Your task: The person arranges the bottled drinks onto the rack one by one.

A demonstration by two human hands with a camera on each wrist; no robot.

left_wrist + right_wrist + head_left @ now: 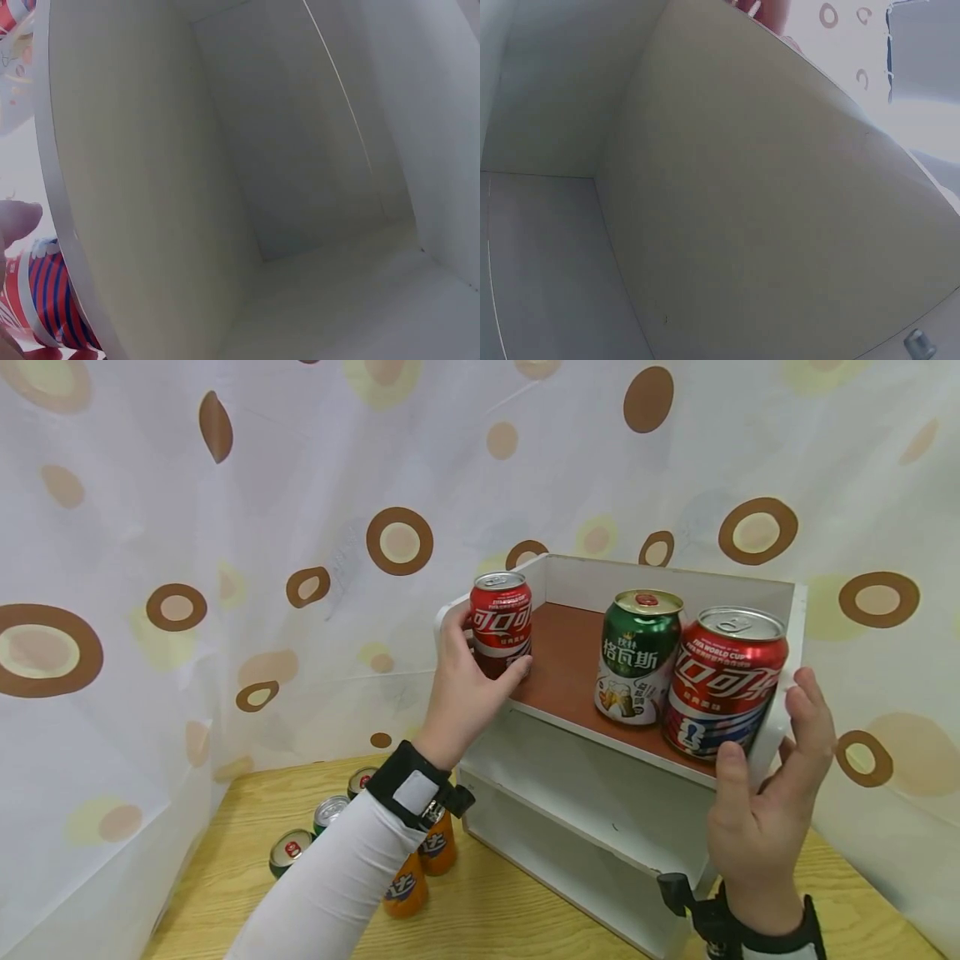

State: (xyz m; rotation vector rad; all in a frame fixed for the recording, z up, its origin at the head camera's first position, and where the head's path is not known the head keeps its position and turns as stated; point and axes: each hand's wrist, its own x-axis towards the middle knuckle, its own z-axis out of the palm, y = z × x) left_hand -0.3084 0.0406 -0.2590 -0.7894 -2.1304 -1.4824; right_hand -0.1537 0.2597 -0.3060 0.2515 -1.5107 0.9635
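My left hand (468, 693) grips the red cylindrical metal can (501, 620) at the left of the white, brown-topped shelf unit (558, 660); best kept upright. Whether my right hand (768, 814) grips, I can't tell.

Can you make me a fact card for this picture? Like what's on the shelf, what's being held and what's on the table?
Shelf: white shelf unit, reddish-brown top surface
On top: green-and-white can and big-looking red can, upright, side by side
Left grip: holds another red can upright at the shelf's left end
Right grip: at the shelf's right end; touching or not, can't tell
Table: yellowish, wood-patterned
On table: orange cans, cans with shiny lids, partly hidden
Backdrop: white, brown and beige spots
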